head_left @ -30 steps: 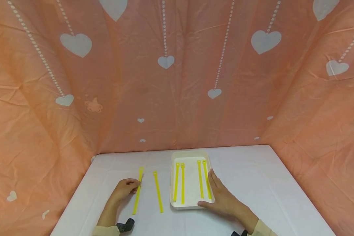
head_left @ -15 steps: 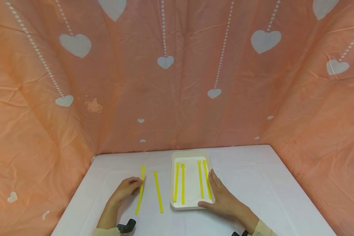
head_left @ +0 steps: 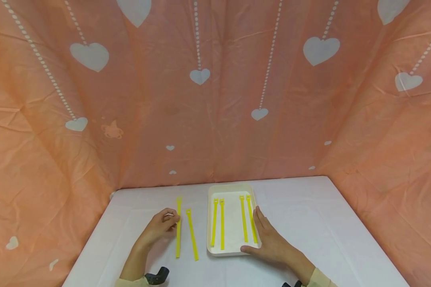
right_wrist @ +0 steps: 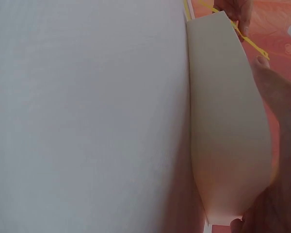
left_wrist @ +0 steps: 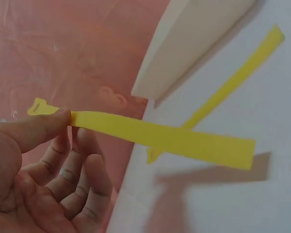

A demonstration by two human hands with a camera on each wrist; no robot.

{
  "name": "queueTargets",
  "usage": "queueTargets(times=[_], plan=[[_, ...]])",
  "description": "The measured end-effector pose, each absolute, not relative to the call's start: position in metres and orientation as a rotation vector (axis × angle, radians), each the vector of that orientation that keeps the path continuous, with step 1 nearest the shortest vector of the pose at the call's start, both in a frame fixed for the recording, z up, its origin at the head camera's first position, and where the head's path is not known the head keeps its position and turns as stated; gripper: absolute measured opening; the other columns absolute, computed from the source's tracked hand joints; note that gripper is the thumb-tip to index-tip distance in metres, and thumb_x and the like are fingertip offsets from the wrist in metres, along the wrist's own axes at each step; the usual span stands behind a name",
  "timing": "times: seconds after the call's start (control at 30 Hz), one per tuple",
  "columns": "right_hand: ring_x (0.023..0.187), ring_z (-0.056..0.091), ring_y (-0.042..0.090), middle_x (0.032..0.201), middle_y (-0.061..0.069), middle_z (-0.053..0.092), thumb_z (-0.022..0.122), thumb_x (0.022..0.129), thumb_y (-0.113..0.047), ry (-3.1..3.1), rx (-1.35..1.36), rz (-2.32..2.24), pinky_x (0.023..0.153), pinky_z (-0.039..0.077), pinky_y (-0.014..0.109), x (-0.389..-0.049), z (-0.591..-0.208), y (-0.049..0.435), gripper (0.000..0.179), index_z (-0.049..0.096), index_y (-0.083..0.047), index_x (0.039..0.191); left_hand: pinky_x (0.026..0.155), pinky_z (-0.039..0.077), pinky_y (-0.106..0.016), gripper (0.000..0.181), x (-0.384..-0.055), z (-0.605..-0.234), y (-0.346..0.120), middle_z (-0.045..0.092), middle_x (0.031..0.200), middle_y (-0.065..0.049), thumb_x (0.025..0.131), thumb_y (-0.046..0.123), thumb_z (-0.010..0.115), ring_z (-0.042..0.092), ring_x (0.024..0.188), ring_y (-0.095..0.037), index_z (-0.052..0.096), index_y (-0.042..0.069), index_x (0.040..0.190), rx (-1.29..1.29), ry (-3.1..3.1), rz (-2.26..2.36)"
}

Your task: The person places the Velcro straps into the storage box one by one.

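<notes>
Between thumb and fingertips, my left hand (head_left: 162, 226) pinches a flat yellow cable tie (left_wrist: 160, 136) with a slotted head, raised off the table. In the head view a second yellow cable tie (head_left: 192, 235) lies on the table just right of it. Further right is a white rectangular tray (head_left: 233, 252), holding several yellow cable ties: two along its left side and two along its right. My right hand (head_left: 271, 239) rests against the tray's near right corner, fingers straight along the right rim, thumb at the near edge. The right wrist view shows the tray's outer wall (right_wrist: 228, 107) close up.
A white cloth covers the table (head_left: 316, 223). Behind and on both sides hangs an orange curtain (head_left: 230, 151) with pale hearts. Dark wrist-worn devices (head_left: 157, 276) sit at both cuffs.
My left hand has moved right and slightly away from me with the pinched cable tie, which has come up off the table and nearer the second one. The right hand and tray stay put.
</notes>
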State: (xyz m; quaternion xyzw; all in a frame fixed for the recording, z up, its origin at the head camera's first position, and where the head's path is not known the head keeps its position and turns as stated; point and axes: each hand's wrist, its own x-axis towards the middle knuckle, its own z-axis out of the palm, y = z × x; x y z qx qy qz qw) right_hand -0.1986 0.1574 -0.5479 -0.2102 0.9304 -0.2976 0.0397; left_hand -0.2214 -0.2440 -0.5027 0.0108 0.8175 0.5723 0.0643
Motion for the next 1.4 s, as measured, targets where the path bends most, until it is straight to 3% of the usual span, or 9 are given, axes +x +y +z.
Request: queueTargets(times=[0.37, 0.63, 0.93, 1.4], plan=[[0.163, 0.016, 0.045, 0.179, 0.020, 0.000, 0.073, 0.088, -0.075, 2.842, -0.643, -0.913, 0.127, 0.028, 0.063, -0.199, -0.548, 0.158, 0.132, 0.006, 0.004, 0.169, 0.080, 0.062, -0.031, 0.027, -0.224, -0.485, -0.222, 0.072, 0.107, -0.018, 0.104, 0.011, 0.073, 0.067, 0.090, -0.019, 0.061, -0.008, 0.119, 0.161, 2.384, 1.887], [0.164, 0.015, 0.043, 0.180, 0.019, 0.000, 0.073, 0.088, -0.076, 2.853, -0.643, -0.909, 0.127, 0.029, 0.062, -0.199, -0.549, 0.158, 0.131, 0.006, 0.002, 0.170, 0.083, 0.063, -0.035, 0.027, -0.232, -0.483, -0.198, 0.076, 0.102, -0.012, 0.102, 0.010, 0.074, 0.072, 0.090, -0.022, 0.063, -0.006, 0.120, 0.180, 2.373, 1.897], [0.163, 0.015, 0.044, 0.180, 0.019, 0.001, 0.074, 0.088, -0.074, 2.845, -0.632, -0.914, 0.128, 0.028, 0.063, -0.199, -0.548, 0.157, 0.131, 0.006, 0.002, 0.170, 0.086, 0.065, -0.049, 0.027, -0.239, -0.478, -0.170, 0.076, 0.108, -0.022, 0.103, 0.008, 0.072, 0.076, 0.092, -0.029, 0.062, -0.008, 0.123, 0.245, 2.381, 1.867], [0.161, 0.019, 0.047, 0.179, 0.022, 0.005, 0.076, 0.087, -0.072, 2.878, -0.648, -0.924, 0.125, 0.031, 0.065, -0.198, -0.548, 0.157, 0.131, 0.010, 0.005, 0.169, 0.085, 0.065, -0.048, 0.029, -0.255, -0.478, -0.129, 0.075, 0.110, -0.030, 0.102, 0.005, 0.073, 0.077, 0.091, -0.029, 0.061, -0.010, 0.123, 0.344, 2.357, 1.787]])
